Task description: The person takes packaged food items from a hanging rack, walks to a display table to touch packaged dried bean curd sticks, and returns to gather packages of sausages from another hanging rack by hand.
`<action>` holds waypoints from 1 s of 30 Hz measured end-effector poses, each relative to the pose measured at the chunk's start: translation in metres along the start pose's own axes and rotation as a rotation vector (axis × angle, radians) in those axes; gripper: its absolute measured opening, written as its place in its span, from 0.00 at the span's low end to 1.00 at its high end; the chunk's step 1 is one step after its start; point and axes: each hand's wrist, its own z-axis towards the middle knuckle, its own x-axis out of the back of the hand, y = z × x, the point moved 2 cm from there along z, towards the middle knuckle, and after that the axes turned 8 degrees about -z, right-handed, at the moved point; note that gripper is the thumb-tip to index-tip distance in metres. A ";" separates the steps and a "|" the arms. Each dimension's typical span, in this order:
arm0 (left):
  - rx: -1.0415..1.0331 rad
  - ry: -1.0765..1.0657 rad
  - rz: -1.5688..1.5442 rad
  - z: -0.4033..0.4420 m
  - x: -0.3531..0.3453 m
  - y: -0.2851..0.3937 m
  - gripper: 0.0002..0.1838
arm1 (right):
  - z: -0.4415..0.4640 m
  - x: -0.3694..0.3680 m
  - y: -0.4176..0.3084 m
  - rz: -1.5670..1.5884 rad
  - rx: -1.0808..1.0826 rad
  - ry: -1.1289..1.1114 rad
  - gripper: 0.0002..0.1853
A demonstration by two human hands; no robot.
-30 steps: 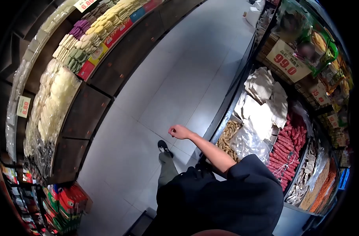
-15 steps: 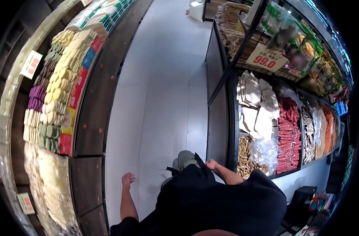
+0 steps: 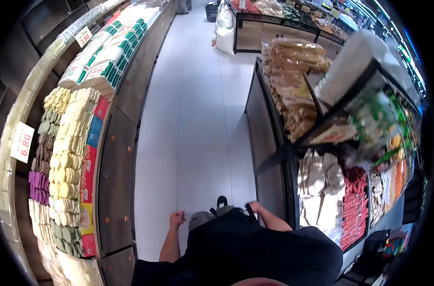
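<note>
My left hand [image 3: 177,219] hangs beside my left leg, its fingers curled in and nothing seen in them. On the other side my right hand [image 3: 255,208] is also closed, just beside a black strap [image 3: 250,212] of my dark clothing [image 3: 259,248]. I cannot see it gripping the strap. Both hands are apart from the shelves. A shoe [image 3: 221,201] shows ahead of my grey trousers.
Along the left runs a shelf with bundled noodles [image 3: 64,176] and white-green packs [image 3: 100,62]. Dark-framed bins at right hold dried white slices [image 3: 317,190] and red sausages [image 3: 355,205]. Tiled floor [image 3: 202,119] lies between. A white sack [image 3: 225,40] and a basket [image 3: 211,13] stand ahead.
The view has tilted up and moved forward along the aisle; more of the far counter shows. My left hand has come closer to my body. Both hands stay closed.
</note>
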 end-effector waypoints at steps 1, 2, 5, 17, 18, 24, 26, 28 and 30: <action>0.058 0.036 -0.013 0.013 0.002 -0.008 0.17 | 0.039 0.027 0.010 0.718 -0.266 0.041 0.17; 0.127 0.078 -0.079 0.020 0.002 -0.012 0.19 | 0.079 0.064 0.013 0.974 -0.191 0.102 0.16; 0.253 0.111 -0.112 0.032 0.011 -0.021 0.18 | 0.141 0.208 -0.008 0.964 -0.157 0.275 0.16; -0.044 -0.194 0.281 0.286 0.042 0.187 0.13 | 0.254 0.300 -0.009 1.139 -0.437 0.078 0.12; -0.027 -0.230 0.282 0.321 0.032 0.230 0.12 | 0.256 0.303 -0.003 1.173 -0.488 0.037 0.12; -0.010 -0.410 0.373 0.534 -0.024 0.484 0.13 | 0.252 0.268 -0.007 1.387 -0.721 0.338 0.12; -0.069 -0.405 0.369 0.589 -0.063 0.567 0.14 | 0.257 0.279 -0.014 1.472 -0.821 0.329 0.12; -0.145 -0.425 0.336 0.616 -0.118 0.634 0.15 | 0.270 0.287 -0.009 1.546 -0.910 0.303 0.11; -0.189 -0.429 0.362 0.625 -0.163 0.691 0.16 | 0.301 0.296 0.006 1.698 -0.928 0.130 0.10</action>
